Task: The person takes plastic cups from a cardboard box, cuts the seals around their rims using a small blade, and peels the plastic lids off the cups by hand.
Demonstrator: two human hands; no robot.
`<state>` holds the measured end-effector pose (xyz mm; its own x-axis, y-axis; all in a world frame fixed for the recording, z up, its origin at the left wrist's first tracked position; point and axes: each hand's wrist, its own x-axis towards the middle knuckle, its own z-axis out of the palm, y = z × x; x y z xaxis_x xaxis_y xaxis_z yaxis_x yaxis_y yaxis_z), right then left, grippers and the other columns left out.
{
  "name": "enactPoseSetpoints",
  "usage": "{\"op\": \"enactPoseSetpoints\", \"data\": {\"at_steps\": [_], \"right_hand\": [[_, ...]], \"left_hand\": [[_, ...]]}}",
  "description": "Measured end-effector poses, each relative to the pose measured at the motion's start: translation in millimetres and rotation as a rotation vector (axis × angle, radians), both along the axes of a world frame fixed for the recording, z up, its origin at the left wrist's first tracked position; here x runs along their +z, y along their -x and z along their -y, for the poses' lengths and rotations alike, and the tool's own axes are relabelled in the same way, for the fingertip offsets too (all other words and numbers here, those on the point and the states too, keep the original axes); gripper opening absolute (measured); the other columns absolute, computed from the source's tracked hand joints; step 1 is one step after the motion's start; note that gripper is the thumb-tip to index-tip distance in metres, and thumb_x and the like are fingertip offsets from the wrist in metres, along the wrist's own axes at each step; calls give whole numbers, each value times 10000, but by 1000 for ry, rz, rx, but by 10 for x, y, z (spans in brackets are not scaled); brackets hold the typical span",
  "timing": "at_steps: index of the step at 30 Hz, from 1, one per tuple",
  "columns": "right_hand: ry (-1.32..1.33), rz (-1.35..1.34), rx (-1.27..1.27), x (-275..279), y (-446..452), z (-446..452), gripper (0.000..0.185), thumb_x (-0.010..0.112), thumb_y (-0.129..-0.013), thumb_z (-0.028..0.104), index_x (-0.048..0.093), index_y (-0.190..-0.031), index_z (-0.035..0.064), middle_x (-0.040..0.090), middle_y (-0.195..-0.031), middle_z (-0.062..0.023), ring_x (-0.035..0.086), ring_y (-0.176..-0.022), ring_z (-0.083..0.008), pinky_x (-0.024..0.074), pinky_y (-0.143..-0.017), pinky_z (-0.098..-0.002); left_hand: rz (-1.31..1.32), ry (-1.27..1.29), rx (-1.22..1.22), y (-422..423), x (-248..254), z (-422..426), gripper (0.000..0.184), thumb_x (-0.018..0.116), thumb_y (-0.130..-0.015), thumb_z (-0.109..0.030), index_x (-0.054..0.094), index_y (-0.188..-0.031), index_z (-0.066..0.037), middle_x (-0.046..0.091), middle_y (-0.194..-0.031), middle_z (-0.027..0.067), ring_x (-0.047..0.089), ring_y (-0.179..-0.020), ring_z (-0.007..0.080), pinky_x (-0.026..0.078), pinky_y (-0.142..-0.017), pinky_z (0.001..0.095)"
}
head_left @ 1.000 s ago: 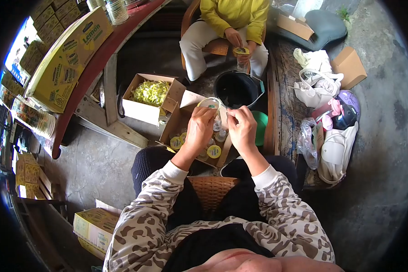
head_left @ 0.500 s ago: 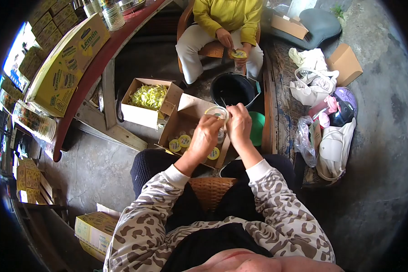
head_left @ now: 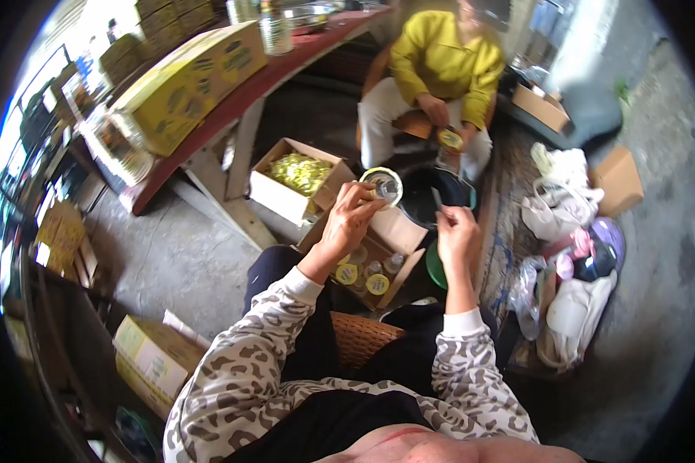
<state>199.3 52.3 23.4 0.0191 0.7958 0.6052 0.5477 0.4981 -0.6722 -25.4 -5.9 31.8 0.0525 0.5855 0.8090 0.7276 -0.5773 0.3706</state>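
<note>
My left hand (head_left: 347,220) is closed around a clear plastic cup (head_left: 390,193) with a yellowish rim, its round end turned up toward me. To the right, my right hand (head_left: 459,231) pinches a thin, narrow blade-like tool (head_left: 436,199) that points up over the black bucket (head_left: 417,207). The two hands are apart. Below them stands an open cardboard box (head_left: 400,289) holding several clear cups with yellow lids (head_left: 378,285). Part of a green basin (head_left: 435,266) shows beside that box.
Opposite me sits a person in a yellow top (head_left: 445,65), holding a yellow-lidded cup (head_left: 450,140). A carton of yellow-green strips (head_left: 297,174) stands left of the bucket. A red-edged table (head_left: 208,127) carries a long yellow carton (head_left: 189,89). Bags (head_left: 575,309) and a helmet (head_left: 608,239) lie at right.
My hands have separated: the right one moved right and away from the cup with the thin tool, while the left keeps hold of the cup. The whole view has shifted.
</note>
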Motion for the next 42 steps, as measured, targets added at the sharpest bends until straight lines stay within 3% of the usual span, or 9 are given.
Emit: {"op": "enactPoseSetpoints", "data": {"at_steps": [11, 16, 22, 26, 28, 30, 32, 35, 42], "right_hand": [[-1, -71, 134, 58, -33, 38, 103, 729, -801, -17, 696, -898, -19, 648, -814, -110, 667, -697, -215, 528, -639, -317], [18, -74, 159, 46, -67, 19, 103, 718, -811, -30, 695, -912, -32, 646, -835, -96, 668, -722, -202, 532, -656, -302], [79, -57, 138, 65, -29, 45, 103, 724, -818, -22, 691, -914, -41, 646, -840, -101, 670, -725, -201, 534, -658, -302], [74, -32, 157, -42, -17, -6, 106, 727, -816, -21, 691, -915, -40, 649, -845, -104, 682, -732, -209, 545, -656, -303], [83, -34, 168, -53, -4, -1, 107, 726, -815, -21, 691, -914, -40, 650, -848, -106, 686, -735, -212, 548, -656, -303], [95, -26, 159, -41, 10, 5, 108, 726, -811, -25, 690, -911, -42, 650, -849, -108, 686, -733, -216, 549, -657, -302], [93, -24, 165, -65, 7, 5, 108, 727, -808, -27, 689, -908, -43, 651, -849, -109, 686, -733, -217, 549, -656, -304], [90, -14, 165, -80, -2, 4, 108, 729, -806, -28, 688, -905, -43, 652, -851, -111, 685, -735, -219, 549, -655, -307], [93, 29, 153, -66, -35, 6, 122, 739, -834, 57, 707, -929, -13, 691, -859, -90, 697, -756, -203, 546, -694, -316]], "left_hand": [[21, -131, 313, 608, 351, 406, 331, 761, -703, 61, 774, -982, -117, 581, -1000, 73, 566, -1026, 272, 524, -788, 377], [-96, -247, 524, 1097, 666, 671, 319, 766, -737, 49, 788, -990, -145, 573, -1069, 77, 556, -1146, 289, 545, -871, 425], [123, -450, 722, 1849, 1218, 1085, 220, 734, -811, 34, 762, -988, -92, 646, -976, 93, 645, -929, 234, 536, -776, 362], [300, -460, 732, 2377, 1821, 1377, 216, 661, -952, -123, 698, -1114, 15, 666, -977, 60, 642, -846, 135, 572, -801, 276], [636, -549, 406, 2428, 2197, 1397, 266, 626, -985, -181, 680, -1143, 26, 651, -960, 50, 632, -836, 136, 596, -828, 275], [676, -512, 334, 2864, 2375, 1441, 322, 563, -992, -137, 609, -1257, 41, 654, -1109, 112, 664, -966, 205, 582, -922, 400], [691, -491, 374, 3205, 2495, 1446, 329, 572, -987, -139, 600, -1256, 47, 655, -1065, 120, 659, -965, 194, 583, -933, 433], [1025, -371, 317, 3415, 2636, 1501, 203, 690, -944, -218, 687, -852, -36, 648, -766, 29, 632, -723, 114, 576, -618, 220], [1303, -342, 284, 3980, 2341, 1429, 180, 691, -947, -230, 674, -894, -59, 647, -748, 14, 582, -572, 75, 496, -476, 160]]}}
